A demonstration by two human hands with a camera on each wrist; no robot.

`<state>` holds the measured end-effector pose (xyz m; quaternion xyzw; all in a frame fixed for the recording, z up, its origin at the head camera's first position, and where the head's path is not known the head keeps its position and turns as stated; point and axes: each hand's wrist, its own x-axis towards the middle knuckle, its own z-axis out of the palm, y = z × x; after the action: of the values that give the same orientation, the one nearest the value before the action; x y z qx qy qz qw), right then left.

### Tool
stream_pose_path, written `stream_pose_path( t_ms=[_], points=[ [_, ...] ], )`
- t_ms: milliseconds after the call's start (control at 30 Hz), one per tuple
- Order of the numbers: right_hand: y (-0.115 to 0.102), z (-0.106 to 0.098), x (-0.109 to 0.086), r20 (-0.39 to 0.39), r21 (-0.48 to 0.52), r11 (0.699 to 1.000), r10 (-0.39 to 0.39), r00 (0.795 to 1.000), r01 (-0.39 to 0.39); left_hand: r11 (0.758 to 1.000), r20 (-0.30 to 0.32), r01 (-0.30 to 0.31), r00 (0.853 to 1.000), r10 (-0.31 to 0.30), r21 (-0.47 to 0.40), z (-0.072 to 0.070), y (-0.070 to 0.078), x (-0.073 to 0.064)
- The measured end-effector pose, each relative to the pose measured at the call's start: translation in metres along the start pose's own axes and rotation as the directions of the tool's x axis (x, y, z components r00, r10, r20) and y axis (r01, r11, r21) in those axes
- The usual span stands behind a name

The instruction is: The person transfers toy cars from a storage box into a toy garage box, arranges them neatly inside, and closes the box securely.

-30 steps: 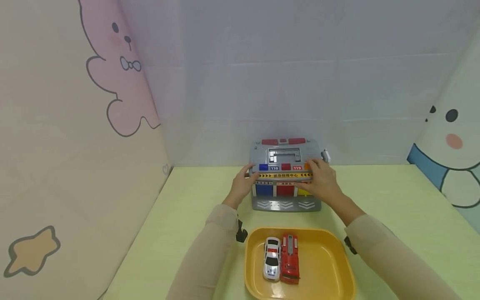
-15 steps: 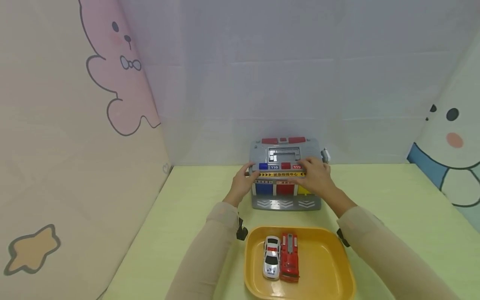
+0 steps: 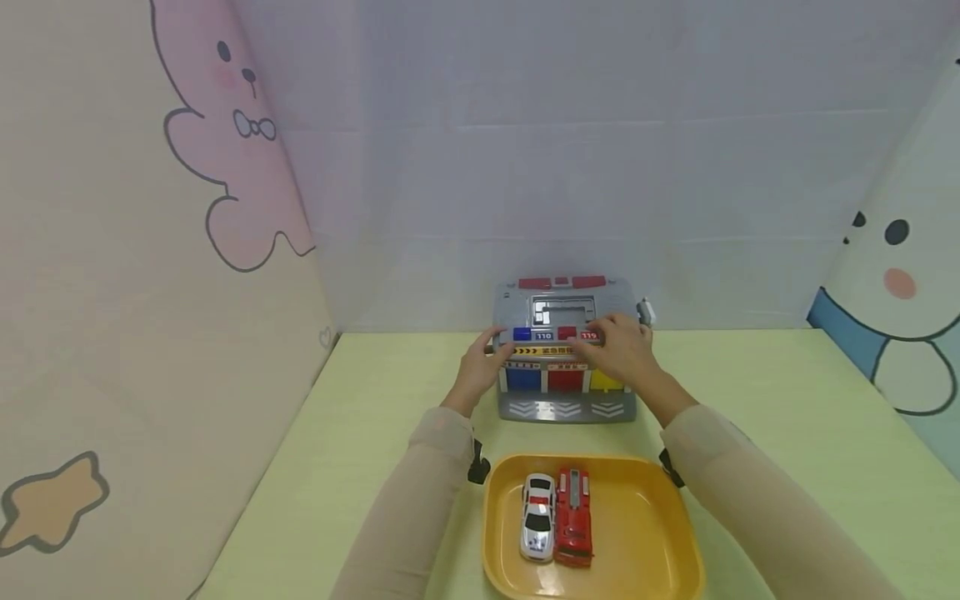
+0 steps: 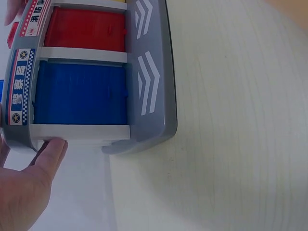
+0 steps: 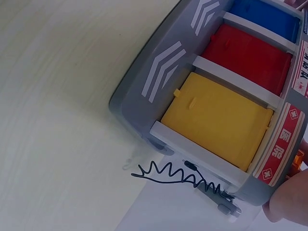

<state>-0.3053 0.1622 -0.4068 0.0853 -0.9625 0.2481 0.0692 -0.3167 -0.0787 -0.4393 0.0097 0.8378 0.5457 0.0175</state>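
A grey toy garage (image 3: 567, 410) stands on the table with blue, red and yellow doors; its roof carries small coloured buttons and a carry handle. My left hand (image 3: 474, 372) holds its left side at the roof edge. In the left wrist view the thumb of that hand (image 4: 33, 183) lies against the side beside the blue door (image 4: 82, 94). My right hand (image 3: 625, 350) rests on the roof's front, fingers by the red button (image 3: 567, 332) and thumb over the yellow strip. In the right wrist view the right hand (image 5: 292, 199) shows partly behind the roof edge.
Nearer me, a yellow tray (image 3: 645, 575) holds a white police car (image 3: 537, 518) and a red fire truck (image 3: 573, 517) side by side. On the garage's right side hangs a small grey piece with a black coiled cord (image 5: 183, 178). A pale curtain (image 3: 480, 167) stands behind.
My right hand has slid left along the roof's front, from the orange button towards the red one. My left hand keeps its place on the garage. The whole view has shifted slightly.
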Motion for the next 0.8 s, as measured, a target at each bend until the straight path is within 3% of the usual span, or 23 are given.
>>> stream_pose_path(
  t_ms=[333, 567, 800],
  points=[
    [-0.001, 0.001, 0.007, -0.052, 0.045, 0.998, 0.042, 0.998, -0.04, 1.0, 0.006, 0.011, 1.0, -0.011, -0.011, 0.001, 0.002, 0.003],
    [0.0, 0.004, 0.009, -0.035, 0.075, 0.992, 0.102, 0.994, -0.099, 0.999, 0.034, 0.029, 0.999, -0.029, -0.024, 0.003, -0.002, 0.0],
    [0.0, 0.004, 0.012, -0.03, 0.087, 0.991, 0.102, 0.994, -0.099, 1.0, 0.008, 0.005, 1.0, -0.004, -0.009, 0.001, -0.004, 0.0]
  ],
)
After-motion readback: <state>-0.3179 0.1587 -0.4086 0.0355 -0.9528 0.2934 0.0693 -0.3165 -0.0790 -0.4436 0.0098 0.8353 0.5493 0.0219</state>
